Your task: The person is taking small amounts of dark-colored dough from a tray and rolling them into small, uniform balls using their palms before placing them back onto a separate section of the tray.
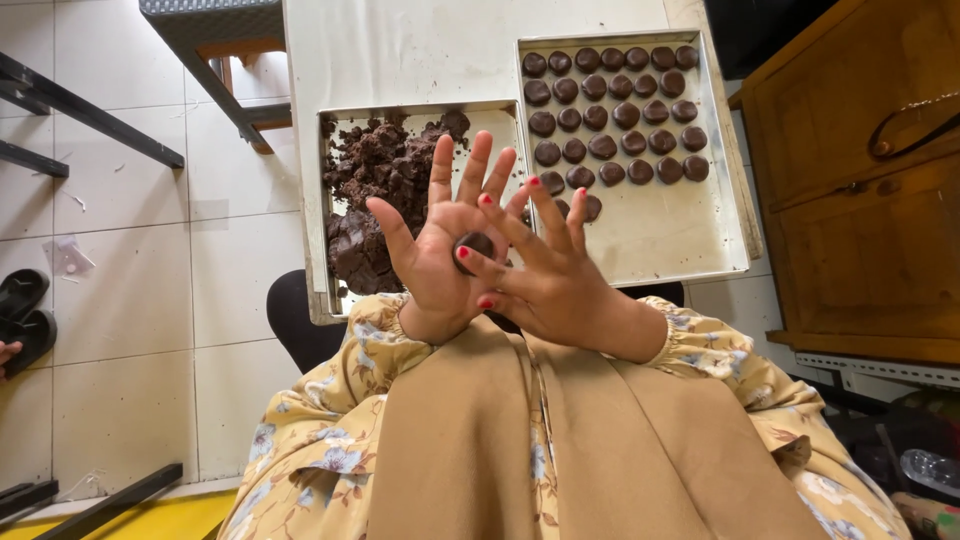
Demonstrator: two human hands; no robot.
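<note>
My left hand (440, 250) is raised palm up with fingers spread, and a small round ball of dark chocolate dough (476, 243) lies on its palm. My right hand (545, 270), nails painted red, lies flat across the ball, pressing it between both palms. Behind the hands a metal tray (336, 290) holds a rough heap of dark dough (380, 190). To its right a larger baking tray (680, 240) carries several rows of flattened round dough pieces (615, 115) in its far half.
Both trays rest on a pale worktop (420, 50) over a tiled floor (150, 300). A wooden cabinet (860, 200) stands at the right. Black sandals (22, 310) lie at the left edge. A dark stool (295, 320) sits under the tray.
</note>
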